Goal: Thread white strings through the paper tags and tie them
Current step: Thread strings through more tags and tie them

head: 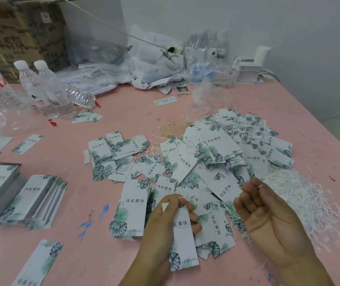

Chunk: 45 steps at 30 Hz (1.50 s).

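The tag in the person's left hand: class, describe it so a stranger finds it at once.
Start at the pink table and go to its near edge, where two hands work. The left hand grips one paper tag upright. Unlike the tags lying in heaps around it, it is lifted off the table.

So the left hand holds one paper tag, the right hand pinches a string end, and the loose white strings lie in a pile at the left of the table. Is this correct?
Not quite. In the head view the left hand holds one paper tag and the right hand pinches a string end, but the pile of loose white strings lies at the right of the table, beside the right hand.
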Each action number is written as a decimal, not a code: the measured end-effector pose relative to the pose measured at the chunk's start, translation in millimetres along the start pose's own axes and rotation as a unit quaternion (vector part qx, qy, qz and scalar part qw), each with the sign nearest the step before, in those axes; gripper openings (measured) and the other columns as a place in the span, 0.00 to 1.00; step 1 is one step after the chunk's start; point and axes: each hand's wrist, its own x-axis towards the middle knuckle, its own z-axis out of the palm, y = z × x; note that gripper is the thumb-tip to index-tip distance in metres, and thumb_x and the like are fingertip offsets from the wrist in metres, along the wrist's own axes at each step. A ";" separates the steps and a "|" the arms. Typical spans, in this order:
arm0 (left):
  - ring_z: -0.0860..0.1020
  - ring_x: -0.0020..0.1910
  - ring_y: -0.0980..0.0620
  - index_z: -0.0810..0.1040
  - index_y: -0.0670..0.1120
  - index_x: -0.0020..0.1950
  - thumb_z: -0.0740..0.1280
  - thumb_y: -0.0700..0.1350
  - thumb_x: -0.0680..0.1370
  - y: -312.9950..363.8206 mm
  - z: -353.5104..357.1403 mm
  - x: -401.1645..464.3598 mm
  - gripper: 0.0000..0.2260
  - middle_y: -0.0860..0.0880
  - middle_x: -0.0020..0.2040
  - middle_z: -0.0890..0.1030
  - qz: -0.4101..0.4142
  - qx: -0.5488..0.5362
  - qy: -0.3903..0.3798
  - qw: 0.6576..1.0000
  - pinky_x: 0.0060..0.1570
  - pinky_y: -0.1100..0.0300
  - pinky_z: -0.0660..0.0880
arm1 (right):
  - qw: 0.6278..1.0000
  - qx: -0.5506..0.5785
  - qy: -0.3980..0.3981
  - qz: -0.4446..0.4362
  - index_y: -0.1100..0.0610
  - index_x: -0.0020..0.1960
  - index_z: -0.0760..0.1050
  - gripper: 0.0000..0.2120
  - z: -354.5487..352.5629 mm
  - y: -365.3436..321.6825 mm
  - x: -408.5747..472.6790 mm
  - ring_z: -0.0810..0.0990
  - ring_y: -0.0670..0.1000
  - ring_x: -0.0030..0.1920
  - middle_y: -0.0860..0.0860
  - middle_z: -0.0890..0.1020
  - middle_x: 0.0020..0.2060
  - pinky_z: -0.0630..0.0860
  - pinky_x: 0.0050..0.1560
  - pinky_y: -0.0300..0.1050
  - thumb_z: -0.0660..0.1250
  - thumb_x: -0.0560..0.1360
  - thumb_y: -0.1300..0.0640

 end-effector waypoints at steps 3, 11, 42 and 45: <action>0.78 0.33 0.44 0.80 0.42 0.42 0.67 0.45 0.77 -0.4 0.3 -0.5 0.07 0.38 0.39 0.79 -0.003 0.011 -0.011 1.000 0.32 0.54 0.78 | 0.999 -0.012 0.034 -0.007 0.54 0.41 0.83 0.10 3.4 2.9 1.6 0.80 0.46 0.35 0.50 0.81 0.36 0.81 0.39 0.41 0.62 0.73 0.58; 0.76 0.36 0.41 0.76 0.37 0.59 0.60 0.36 0.72 -3.0 -0.9 0.5 0.17 0.34 0.44 0.78 -0.018 -0.113 -0.029 0.993 0.34 0.51 0.75 | 0.994 -0.076 0.027 -0.070 0.57 0.43 0.83 0.12 1.6 -0.6 -0.2 0.80 0.47 0.35 0.53 0.82 0.38 0.80 0.39 0.40 0.61 0.73 0.62; 0.84 0.40 0.48 0.85 0.53 0.53 0.78 0.46 0.64 -16.9 -4.2 -11.8 0.17 0.42 0.42 0.86 0.172 0.197 -0.042 0.964 0.40 0.56 0.80 | 0.801 -0.578 0.019 -0.153 0.44 0.39 0.80 0.10 34.7 49.8 -28.4 0.75 0.41 0.28 0.44 0.79 0.28 0.71 0.30 0.30 0.73 0.71 0.59; 0.84 0.41 0.48 0.85 0.51 0.52 0.78 0.46 0.63 -14.6 -2.6 -12.8 0.17 0.43 0.44 0.86 0.167 0.181 -0.055 0.968 0.40 0.57 0.80 | 0.811 -0.567 0.031 -0.140 0.43 0.39 0.80 0.09 32.7 50.0 -27.9 0.75 0.40 0.28 0.45 0.80 0.28 0.72 0.29 0.31 0.73 0.71 0.58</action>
